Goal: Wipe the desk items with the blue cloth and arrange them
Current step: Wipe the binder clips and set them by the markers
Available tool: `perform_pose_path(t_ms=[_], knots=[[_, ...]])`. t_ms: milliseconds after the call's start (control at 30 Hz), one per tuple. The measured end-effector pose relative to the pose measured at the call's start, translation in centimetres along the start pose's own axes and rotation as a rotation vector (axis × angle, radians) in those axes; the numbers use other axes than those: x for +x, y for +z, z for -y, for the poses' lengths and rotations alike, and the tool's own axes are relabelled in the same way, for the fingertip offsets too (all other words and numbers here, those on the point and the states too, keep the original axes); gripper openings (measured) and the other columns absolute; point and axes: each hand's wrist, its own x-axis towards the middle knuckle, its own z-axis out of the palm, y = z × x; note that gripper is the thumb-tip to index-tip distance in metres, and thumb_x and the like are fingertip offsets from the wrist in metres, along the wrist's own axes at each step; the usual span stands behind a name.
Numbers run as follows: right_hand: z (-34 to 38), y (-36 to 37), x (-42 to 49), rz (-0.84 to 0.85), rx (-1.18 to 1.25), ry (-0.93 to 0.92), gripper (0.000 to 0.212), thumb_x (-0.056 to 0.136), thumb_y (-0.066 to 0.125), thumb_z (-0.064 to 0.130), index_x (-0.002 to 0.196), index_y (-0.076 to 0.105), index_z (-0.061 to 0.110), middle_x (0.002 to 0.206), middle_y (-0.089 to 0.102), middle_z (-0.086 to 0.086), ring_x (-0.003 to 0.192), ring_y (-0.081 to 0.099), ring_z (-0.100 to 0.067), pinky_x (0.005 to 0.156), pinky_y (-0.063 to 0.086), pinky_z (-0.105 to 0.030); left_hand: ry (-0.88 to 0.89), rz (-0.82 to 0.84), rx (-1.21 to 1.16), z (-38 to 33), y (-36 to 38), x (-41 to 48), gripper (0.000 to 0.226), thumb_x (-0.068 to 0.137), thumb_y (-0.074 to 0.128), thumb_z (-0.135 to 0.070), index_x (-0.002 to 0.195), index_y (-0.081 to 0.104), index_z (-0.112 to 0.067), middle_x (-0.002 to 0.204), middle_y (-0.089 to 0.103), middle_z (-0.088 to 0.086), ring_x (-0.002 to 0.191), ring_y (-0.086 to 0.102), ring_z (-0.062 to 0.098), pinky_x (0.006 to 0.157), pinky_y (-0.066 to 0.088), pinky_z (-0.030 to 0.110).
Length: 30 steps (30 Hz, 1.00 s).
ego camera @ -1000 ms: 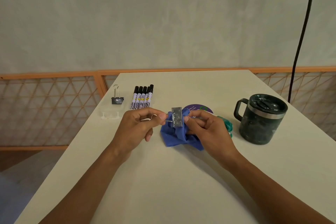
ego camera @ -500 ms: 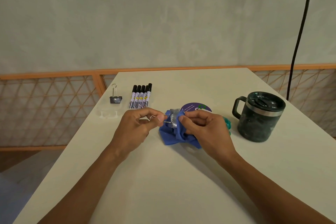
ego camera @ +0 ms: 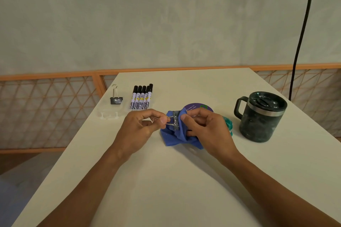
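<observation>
My left hand [ego camera: 140,127] pinches the wire handles of a silver binder clip [ego camera: 175,121] just above the middle of the white desk [ego camera: 166,180]. My right hand [ego camera: 204,131] grips the blue cloth [ego camera: 175,137] and presses a fold of it over the clip's body, hiding most of it. The cloth's lower part hangs down to the desk. A second binder clip [ego camera: 116,98] stands at the back left, with several black-capped markers [ego camera: 141,97] lined up side by side to its right.
A dark lidded mug [ego camera: 262,116] stands at the right, handle pointing left. A purple round disc [ego camera: 198,108] lies behind my right hand and a teal object [ego camera: 228,123] beside it. A clear plastic piece [ego camera: 108,115] sits near the left edge. A black cable [ego camera: 302,29] hangs at the back right.
The cloth has slid further over the clip's body, covering more of it, and the clip has turned in my left hand's pinch. Both hands stayed in about the same place.
</observation>
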Motion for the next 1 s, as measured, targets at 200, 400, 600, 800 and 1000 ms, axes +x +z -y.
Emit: perform_pose_path(t_ms=[200,400,600,800,1000], knots=[[0.4,0.4,-0.1,-0.087,-0.031,-0.026,0.022,0.094,0.082,0.036,0.094,0.078,0.014,0.087,0.082,-0.003,0.083,0.081,-0.025,0.08,0.066,-0.053,0.043,0.046,0.071,0.2,-0.1,0.0,0.008,0.1,0.077,-0.022,0.097,0.084,-0.021,0.096,0.083,-0.008,0.08,0.076,0.02,0.083,0.06,0.041],[0.2,0.7,0.1,-0.124,-0.024,-0.053,0.019,0.09,0.087,0.028,0.097,0.075,0.014,0.087,0.081,0.003,0.081,0.079,-0.018,0.074,0.067,-0.044,0.088,0.045,0.06,1.0,0.0,0.2,0.006,0.1,0.078,-0.029,0.099,0.084,-0.027,0.101,0.083,-0.003,0.085,0.068,0.054,0.086,0.057,0.069],[-0.4,0.8,0.4,-0.042,-0.053,-0.108,0.027,0.087,0.089,0.013,0.107,0.071,0.018,0.097,0.079,0.009,0.088,0.077,-0.012,0.078,0.062,-0.026,0.033,-0.029,0.015,0.6,0.5,0.1,0.006,0.099,0.078,-0.016,0.097,0.084,-0.016,0.098,0.083,-0.006,0.089,0.08,0.019,0.098,0.061,0.052],[0.1,0.5,0.5,-0.121,-0.051,-0.116,0.016,0.091,0.086,0.022,0.1,0.074,0.018,0.089,0.08,0.007,0.082,0.078,-0.01,0.073,0.061,-0.022,0.1,0.001,0.061,0.9,0.5,0.3,0.007,0.1,0.078,-0.021,0.097,0.084,-0.023,0.097,0.082,-0.005,0.072,0.067,0.041,0.077,0.058,0.053],[0.0,0.5,0.6,-0.047,-0.039,-0.136,0.025,0.088,0.089,0.014,0.106,0.073,0.018,0.097,0.08,0.008,0.088,0.077,-0.012,0.081,0.062,-0.026,0.055,-0.069,-0.004,0.9,0.9,0.1,0.007,0.099,0.078,-0.017,0.096,0.084,-0.021,0.095,0.083,-0.004,0.082,0.078,0.025,0.088,0.06,0.048]])
